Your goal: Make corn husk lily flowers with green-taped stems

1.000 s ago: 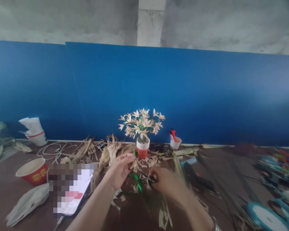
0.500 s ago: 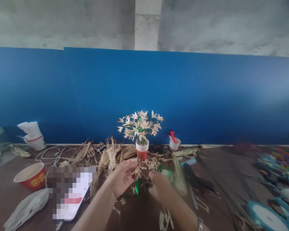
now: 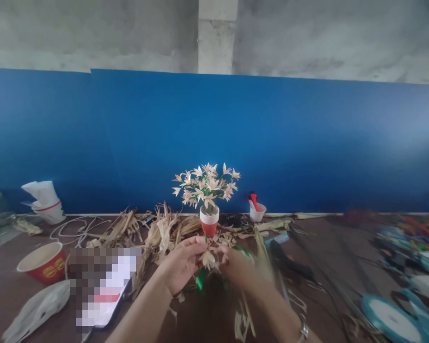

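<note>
My left hand (image 3: 182,264) pinches the green-wrapped stem of a small flower (image 3: 208,259) with pale, dry husk petals. The bloom hangs downward below the fingertips. A strip of shiny green tape (image 3: 200,280) dangles beneath it. Close on the flower's right side is my right hand (image 3: 232,264), slightly blurred, its fingers curled together; what they grip is hidden. Just beyond both hands stands a white-and-orange pot (image 3: 209,226) holding a bouquet of similar pale flowers (image 3: 207,186) on green stems.
Dry corn husks (image 3: 164,231) lie along the back by the blue partition (image 3: 146,138). To the left are a red paper bowl (image 3: 45,262) and a phone (image 3: 110,290). Rightward are a small cup (image 3: 258,213), a black tool (image 3: 291,262) and a blue ribbon spool (image 3: 389,317).
My right hand has risen slightly and come nearer the flower. The bloom has turned so its petals show more plainly, while my left hand keeps its pinch on the stem.
</note>
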The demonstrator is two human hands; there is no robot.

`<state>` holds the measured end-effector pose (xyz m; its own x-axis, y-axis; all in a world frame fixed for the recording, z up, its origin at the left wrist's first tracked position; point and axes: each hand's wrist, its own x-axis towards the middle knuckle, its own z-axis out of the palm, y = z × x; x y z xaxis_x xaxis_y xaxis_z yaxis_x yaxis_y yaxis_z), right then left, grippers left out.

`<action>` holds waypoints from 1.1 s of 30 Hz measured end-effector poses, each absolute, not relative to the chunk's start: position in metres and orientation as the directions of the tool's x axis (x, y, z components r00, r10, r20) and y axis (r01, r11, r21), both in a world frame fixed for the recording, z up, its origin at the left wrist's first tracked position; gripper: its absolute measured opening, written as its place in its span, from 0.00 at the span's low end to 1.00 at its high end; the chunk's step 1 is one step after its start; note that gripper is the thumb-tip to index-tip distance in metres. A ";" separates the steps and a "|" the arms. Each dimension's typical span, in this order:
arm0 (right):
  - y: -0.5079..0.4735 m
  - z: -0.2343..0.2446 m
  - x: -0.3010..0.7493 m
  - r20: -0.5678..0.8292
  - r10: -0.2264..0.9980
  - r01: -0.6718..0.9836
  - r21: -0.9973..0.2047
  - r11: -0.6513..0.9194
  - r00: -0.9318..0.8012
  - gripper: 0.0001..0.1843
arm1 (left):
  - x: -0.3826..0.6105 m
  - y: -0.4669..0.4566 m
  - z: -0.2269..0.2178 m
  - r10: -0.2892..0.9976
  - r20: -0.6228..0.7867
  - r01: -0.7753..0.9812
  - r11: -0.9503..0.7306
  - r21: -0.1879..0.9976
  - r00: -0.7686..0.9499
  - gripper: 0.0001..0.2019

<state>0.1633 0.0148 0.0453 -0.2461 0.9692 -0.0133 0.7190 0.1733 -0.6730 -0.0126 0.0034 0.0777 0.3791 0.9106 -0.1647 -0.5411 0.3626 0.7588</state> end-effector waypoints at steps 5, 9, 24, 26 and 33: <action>0.002 0.082 0.158 0.052 0.990 0.239 -0.967 0.082 -0.129 0.20 | -0.006 0.000 0.077 0.908 -0.182 -0.476 0.359 0.803 0.376 0.08; -0.006 0.095 0.158 -0.015 0.983 0.131 -0.991 0.009 -0.181 0.21 | 0.001 -0.003 0.078 0.910 -0.200 -0.379 0.340 0.861 0.363 0.09; 0.001 0.088 0.169 0.121 0.950 0.312 -0.926 0.213 -0.288 0.04 | 0.008 -0.006 0.085 0.965 -0.139 -0.013 0.146 0.989 0.223 0.04; 0.001 0.088 0.169 0.136 0.949 0.301 -0.927 0.223 -0.284 0.05 | 0.007 -0.005 0.084 0.971 -0.122 -0.049 0.134 0.990 0.206 0.09; 0.003 0.088 0.170 0.189 0.939 0.249 -0.932 0.264 -0.289 0.07 | 0.004 -0.005 0.087 0.981 -0.011 -0.050 0.022 0.999 0.195 0.12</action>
<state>0.1701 0.0035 0.0875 -0.2890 0.9386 0.1886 0.2489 0.2639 -0.9319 0.0036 -0.0049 0.0870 0.1950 0.9807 -0.0114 -0.0499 0.0216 0.9985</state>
